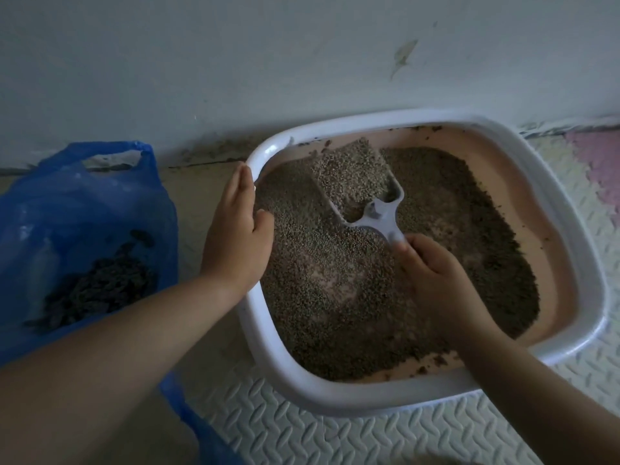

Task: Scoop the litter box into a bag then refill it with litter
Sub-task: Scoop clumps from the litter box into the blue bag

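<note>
A pink litter box with a white rim (pixel 567 196) stands on the floor by the wall, holding grey-brown litter (pixel 322 263). My right hand (pixel 432 280) grips the handle of a white scoop (pixel 379 209), whose pan is heaped with litter near the box's far left corner. My left hand (pixel 235 236) holds the box's left rim, thumb inside and fingers along the outside. A blue plastic bag (pixel 84 213) lies open at the left with a pile of dark scooped litter (pixel 100 286) inside.
A pale wall (pixel 268 62) runs right behind the box. The floor is covered by textured foam mats (pixel 369 437), with a pink tile (pixel 597 162) at the far right. The bag lies a hand's width left of the box.
</note>
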Demonstrator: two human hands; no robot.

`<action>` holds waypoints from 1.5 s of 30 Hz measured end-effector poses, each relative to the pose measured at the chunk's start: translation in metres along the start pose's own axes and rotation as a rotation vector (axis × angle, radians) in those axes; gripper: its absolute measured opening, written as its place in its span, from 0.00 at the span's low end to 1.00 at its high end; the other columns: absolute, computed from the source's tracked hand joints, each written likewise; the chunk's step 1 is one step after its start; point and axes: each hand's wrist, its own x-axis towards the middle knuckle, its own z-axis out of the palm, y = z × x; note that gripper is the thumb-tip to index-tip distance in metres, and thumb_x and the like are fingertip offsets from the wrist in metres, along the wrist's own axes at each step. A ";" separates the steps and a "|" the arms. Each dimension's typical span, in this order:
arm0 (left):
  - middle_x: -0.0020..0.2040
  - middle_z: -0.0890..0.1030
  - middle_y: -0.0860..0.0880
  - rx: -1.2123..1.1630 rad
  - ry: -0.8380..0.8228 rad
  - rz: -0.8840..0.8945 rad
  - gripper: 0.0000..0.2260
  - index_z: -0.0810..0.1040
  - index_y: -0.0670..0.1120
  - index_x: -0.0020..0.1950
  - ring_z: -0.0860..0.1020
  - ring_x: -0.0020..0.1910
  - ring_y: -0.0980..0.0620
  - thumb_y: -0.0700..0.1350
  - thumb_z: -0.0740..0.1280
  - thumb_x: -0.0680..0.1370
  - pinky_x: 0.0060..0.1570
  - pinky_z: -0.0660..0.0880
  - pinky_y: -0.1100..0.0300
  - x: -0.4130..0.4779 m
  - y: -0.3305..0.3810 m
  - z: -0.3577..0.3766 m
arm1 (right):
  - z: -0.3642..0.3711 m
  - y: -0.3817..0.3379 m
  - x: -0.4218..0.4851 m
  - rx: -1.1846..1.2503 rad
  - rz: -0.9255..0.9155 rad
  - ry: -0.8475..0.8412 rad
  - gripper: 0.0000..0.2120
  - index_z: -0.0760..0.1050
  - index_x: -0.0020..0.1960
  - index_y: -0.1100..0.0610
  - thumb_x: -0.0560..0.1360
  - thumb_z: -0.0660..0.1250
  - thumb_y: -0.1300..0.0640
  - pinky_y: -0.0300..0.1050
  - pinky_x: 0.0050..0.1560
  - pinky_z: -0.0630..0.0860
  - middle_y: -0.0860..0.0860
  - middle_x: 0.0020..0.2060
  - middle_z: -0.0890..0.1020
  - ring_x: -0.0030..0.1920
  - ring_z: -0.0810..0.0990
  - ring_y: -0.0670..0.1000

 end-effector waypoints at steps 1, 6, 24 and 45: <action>0.78 0.48 0.58 0.004 0.006 -0.001 0.27 0.49 0.51 0.78 0.50 0.71 0.67 0.43 0.54 0.81 0.64 0.52 0.69 0.000 0.000 0.000 | -0.004 -0.001 -0.006 0.011 -0.002 0.019 0.16 0.73 0.41 0.58 0.78 0.60 0.46 0.37 0.24 0.61 0.43 0.25 0.66 0.26 0.64 0.45; 0.78 0.48 0.57 0.023 0.008 0.015 0.27 0.49 0.50 0.78 0.49 0.69 0.68 0.42 0.54 0.81 0.66 0.52 0.68 0.001 0.000 0.001 | -0.013 -0.006 -0.027 0.043 0.007 0.055 0.15 0.73 0.40 0.54 0.78 0.61 0.45 0.38 0.25 0.62 0.46 0.26 0.67 0.26 0.64 0.45; 0.78 0.47 0.57 0.044 0.008 0.026 0.27 0.48 0.50 0.78 0.51 0.75 0.60 0.43 0.54 0.81 0.67 0.53 0.66 0.000 0.001 0.000 | -0.012 -0.011 -0.050 0.100 0.077 0.075 0.16 0.72 0.36 0.55 0.76 0.62 0.45 0.38 0.24 0.60 0.49 0.26 0.66 0.25 0.62 0.47; 0.78 0.48 0.55 0.064 0.012 0.031 0.27 0.49 0.48 0.78 0.50 0.72 0.64 0.42 0.55 0.81 0.66 0.50 0.67 -0.001 0.001 -0.001 | -0.017 -0.008 -0.044 0.042 0.176 0.102 0.17 0.74 0.41 0.60 0.77 0.61 0.47 0.36 0.22 0.60 0.49 0.25 0.67 0.22 0.62 0.45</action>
